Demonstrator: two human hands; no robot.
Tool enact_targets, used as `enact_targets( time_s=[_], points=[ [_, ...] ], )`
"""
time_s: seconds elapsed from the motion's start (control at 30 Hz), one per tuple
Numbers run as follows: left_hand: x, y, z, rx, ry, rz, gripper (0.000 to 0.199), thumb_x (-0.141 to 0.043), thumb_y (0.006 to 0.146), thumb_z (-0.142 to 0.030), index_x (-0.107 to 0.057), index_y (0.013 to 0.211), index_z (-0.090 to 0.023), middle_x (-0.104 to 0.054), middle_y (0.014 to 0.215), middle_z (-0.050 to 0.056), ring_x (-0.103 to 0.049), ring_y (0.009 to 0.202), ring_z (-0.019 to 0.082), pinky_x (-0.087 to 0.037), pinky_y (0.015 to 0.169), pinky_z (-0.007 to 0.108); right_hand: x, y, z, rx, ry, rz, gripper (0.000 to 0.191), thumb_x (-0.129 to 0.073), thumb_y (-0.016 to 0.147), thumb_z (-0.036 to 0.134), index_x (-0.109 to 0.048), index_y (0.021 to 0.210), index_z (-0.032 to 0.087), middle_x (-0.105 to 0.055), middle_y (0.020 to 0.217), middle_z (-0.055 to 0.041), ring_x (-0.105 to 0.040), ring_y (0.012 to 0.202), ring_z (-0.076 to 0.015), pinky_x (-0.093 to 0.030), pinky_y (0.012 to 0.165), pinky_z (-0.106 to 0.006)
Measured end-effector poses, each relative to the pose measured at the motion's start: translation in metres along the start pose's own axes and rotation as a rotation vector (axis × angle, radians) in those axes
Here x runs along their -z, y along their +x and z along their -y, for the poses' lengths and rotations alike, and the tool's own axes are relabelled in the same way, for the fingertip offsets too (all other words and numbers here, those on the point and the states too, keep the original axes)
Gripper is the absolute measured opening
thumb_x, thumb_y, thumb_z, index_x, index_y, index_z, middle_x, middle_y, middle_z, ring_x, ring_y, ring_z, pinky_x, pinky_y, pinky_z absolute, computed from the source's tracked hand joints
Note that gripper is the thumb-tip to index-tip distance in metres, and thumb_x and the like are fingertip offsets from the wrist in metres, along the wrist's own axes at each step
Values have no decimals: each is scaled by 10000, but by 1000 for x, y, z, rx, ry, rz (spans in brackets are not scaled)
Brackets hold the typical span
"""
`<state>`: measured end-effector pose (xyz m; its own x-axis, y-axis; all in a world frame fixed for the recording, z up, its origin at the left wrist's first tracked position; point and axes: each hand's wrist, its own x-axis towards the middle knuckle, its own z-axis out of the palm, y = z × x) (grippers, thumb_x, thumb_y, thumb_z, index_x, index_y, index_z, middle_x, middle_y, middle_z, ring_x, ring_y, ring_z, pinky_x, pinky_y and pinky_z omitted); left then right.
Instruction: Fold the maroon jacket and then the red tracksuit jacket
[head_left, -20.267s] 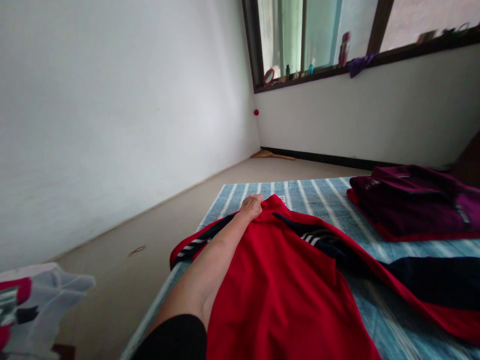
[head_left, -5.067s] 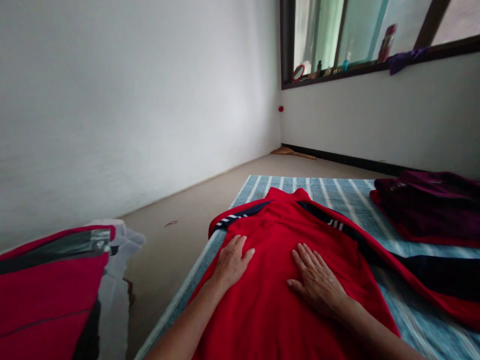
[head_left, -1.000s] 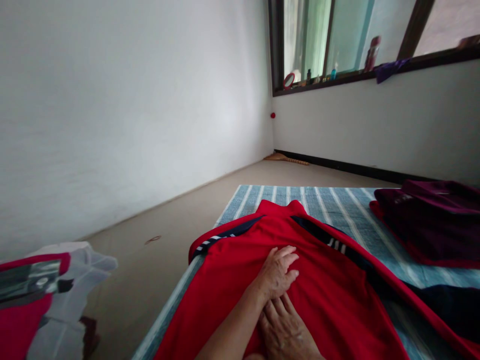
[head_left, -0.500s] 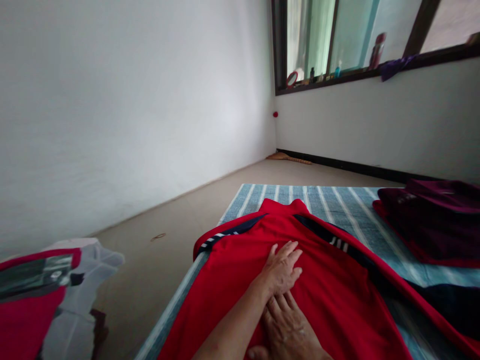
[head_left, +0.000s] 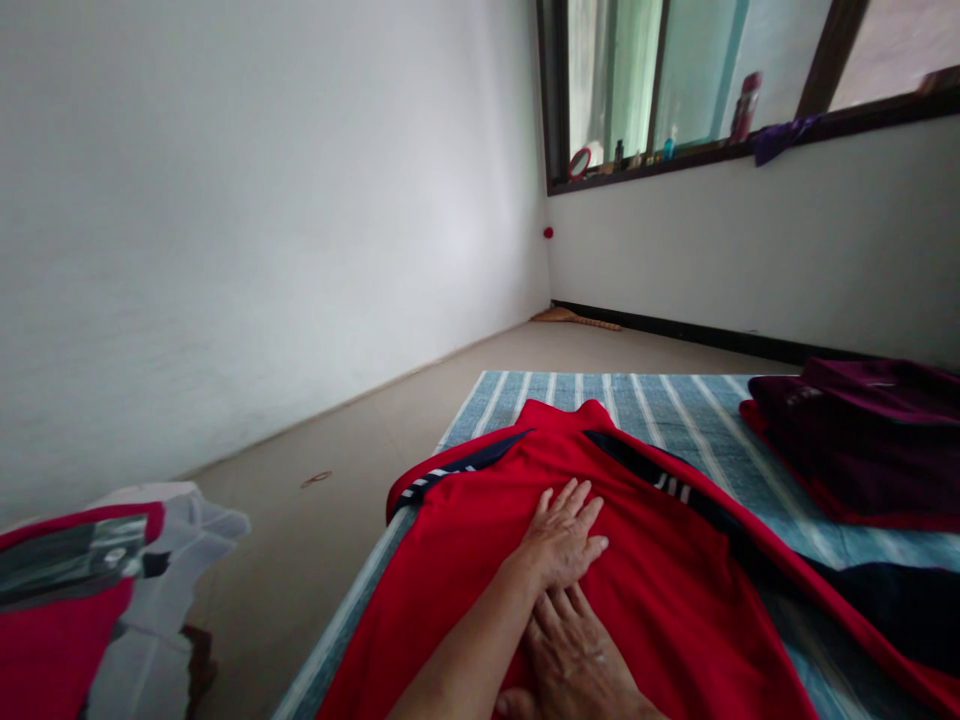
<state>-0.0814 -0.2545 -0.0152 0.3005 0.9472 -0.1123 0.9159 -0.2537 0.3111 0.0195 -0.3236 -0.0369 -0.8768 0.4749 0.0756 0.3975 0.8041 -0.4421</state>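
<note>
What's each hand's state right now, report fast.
Left hand: open, palm down on the red track top, holding nothing visible.
Right hand: open, palm down on it too, nothing visibly held.

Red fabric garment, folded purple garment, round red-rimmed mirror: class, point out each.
Red fabric garment [head_left: 652, 570], head view: body.
Folded purple garment [head_left: 855, 440], head view: middle.
Round red-rimmed mirror [head_left: 580, 163], head view: glass.

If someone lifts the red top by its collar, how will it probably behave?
The red top will probably hang floppy, because its cloth shows soft creases. The outstretched sleeve may drag, since it lies loosely across the striped sheet. The top seems unlikely to roll, lying spread flat.
</note>
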Motion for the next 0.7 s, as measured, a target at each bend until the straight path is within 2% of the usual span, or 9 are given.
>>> enact_targets(
  time_s=[0.17, 0.33, 0.53, 0.6, 0.67, 0.7],
  points=[
    [-4, 0, 3, -23, -33, -45, 570, -374, 914, -464, -335, 1421, -206, -209, 1531, 103, -127, 1414, 258, -93, 1113, 537, -17, -1, -6, 31, -81, -101, 821, -416, 852, 645, -226, 1473, 143, -330, 1454, -186, -309, 1327, -378, -255, 1078, -554],
    [-7, 2, 5, -32, -44, -50, 582, -375, 909, -476, -335, 1421, -203, -207, 1532, 104, -133, 1413, 268, -97, 1108, 548, -24, -4, -11, 56, -178, -214, 848, -540, 812, 588, -243, 1471, 144, -321, 1469, -169, -300, 1333, -368, -236, 1096, -525],
    [-9, 4, 7, -29, -47, -13, 635, -395, 887, -534, -315, 1428, -212, -179, 1539, 104, -107, 1418, 263, -86, 1108, 556, -26, 0, -6, 81, -230, -339, 710, -552, 813, 497, -392, 1407, 141, -456, 1386, -158, -410, 1263, -360, -335, 1045, -507],
    [-10, 4, 8, -31, -37, -7, 668, -390, 880, -567, -300, 1433, -204, -165, 1542, 106, -90, 1421, 263, -86, 1108, 564, -23, 0, -2, 101, -271, -358, 555, -553, 815, 419, -530, 1299, 147, -577, 1258, -145, -516, 1159, -340, -428, 966, -467],
    [-11, 3, 8, -33, -25, -17, 681, -360, 884, -589, -294, 1435, -193, -158, 1544, 107, -82, 1422, 259, -87, 1109, 566, -12, -3, 0, 117, -300, -299, 294, -536, 817, 344, -684, 1034, 213, -696, 982, -86, -641, 888, -265, -530, 762, -357],
    [-12, 3, 8, -36, -21, -28, 682, -341, 889, -593, -293, 1435, -186, -157, 1543, 110, -83, 1422, 258, -86, 1110, 565, -3, -5, -1, 110, -317, -263, 208, -522, 821, 327, -703, 883, 245, -704, 838, -54, -645, 737, -221, -528, 642, -302]
  ],
)
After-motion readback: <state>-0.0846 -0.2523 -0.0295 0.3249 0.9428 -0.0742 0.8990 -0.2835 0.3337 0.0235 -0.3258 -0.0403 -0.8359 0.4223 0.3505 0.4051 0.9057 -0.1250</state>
